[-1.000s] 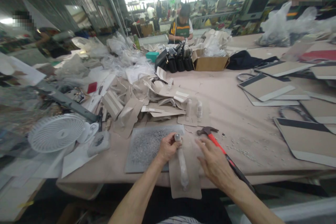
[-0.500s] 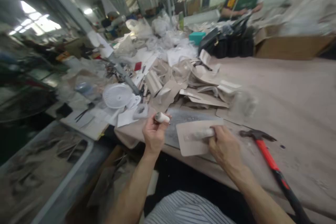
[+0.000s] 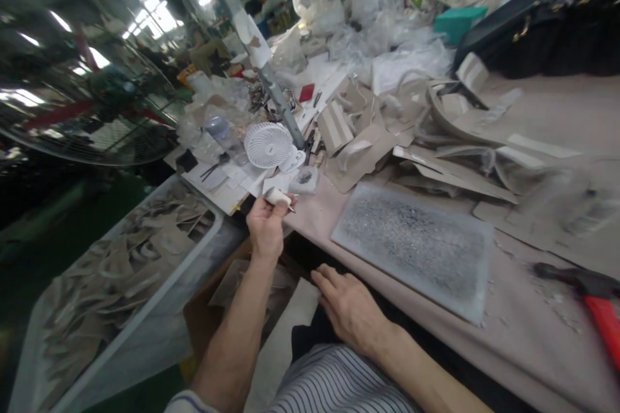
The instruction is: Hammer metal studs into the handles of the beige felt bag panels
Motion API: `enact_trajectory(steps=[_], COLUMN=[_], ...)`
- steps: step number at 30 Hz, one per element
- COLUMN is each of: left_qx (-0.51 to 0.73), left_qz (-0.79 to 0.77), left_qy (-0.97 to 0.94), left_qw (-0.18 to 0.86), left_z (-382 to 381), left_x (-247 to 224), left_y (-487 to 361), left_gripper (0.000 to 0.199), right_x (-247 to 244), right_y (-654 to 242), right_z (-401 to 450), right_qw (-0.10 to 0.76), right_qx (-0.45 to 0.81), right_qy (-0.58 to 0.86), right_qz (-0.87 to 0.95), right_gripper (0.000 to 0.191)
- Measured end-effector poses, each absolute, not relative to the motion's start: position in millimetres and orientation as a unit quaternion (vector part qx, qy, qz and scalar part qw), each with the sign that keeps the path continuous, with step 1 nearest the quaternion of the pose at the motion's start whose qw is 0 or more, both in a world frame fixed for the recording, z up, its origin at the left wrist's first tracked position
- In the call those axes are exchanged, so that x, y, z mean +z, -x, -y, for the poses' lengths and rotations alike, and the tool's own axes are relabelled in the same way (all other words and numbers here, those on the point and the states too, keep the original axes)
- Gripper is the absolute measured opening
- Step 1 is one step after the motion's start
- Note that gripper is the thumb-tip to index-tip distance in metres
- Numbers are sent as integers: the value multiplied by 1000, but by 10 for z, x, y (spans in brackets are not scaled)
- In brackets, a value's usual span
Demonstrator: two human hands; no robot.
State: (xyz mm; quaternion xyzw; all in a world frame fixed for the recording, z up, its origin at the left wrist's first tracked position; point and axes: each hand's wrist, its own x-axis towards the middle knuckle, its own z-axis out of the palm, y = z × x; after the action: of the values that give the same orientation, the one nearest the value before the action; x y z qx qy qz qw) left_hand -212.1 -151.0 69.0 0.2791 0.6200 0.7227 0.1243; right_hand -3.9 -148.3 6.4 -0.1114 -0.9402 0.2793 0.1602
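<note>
My left hand is closed round a small hand punch with a white-wrapped grip and a thin metal tip pointing right. It is held up by the table's front edge. Lower down, my right hand is in front of the table with its fingers stretched out and no panel in them; its thumb is hidden. Its fingertips are by a pale sheet standing in a carton below the table. A worn grey board, pitted and dusted with dark bits, lies on the table. To its right rests a red-handled hammer, partly out of view.
Beige cut panels are heaped behind the board. A white fan and a metal post stand at the table's left. Further left, a large bin holds many beige scraps. Black bags and a teal box sit at the back.
My right hand has moved left and down off the board, and the beige panel it held is no longer in it. My left hand still holds the punch. The view has turned left.
</note>
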Motion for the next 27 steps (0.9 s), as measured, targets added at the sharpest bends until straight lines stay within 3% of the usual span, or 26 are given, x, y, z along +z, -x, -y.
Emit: enact_trajectory(steps=[6, 13, 18, 24, 27], left_qx=[600, 510, 502, 504, 512], left_qz=[-657, -588, -579, -580, -577], left_qy=[-316, -493, -504, -513, -510], left_qw=[329, 389, 399, 383, 380], left_z=[1108, 386, 293, 299, 298], left_x=[110, -331, -520, -539, -498], left_y=[1306, 528, 391, 409, 389], left_gripper=[41, 41, 41, 36, 34], right_x=[46, 230, 262, 221, 246], right_y=[-1081, -2329, -2739, -2450, -2301], right_z=[820, 12, -593, -1173, -1298], right_qw=[276, 272, 249, 210, 183], right_qx=[254, 125, 137, 172, 170], right_qy=[409, 700, 769, 766, 755], right_qz=[832, 648, 573, 583, 607], right_gripper=[25, 29, 38, 65, 59])
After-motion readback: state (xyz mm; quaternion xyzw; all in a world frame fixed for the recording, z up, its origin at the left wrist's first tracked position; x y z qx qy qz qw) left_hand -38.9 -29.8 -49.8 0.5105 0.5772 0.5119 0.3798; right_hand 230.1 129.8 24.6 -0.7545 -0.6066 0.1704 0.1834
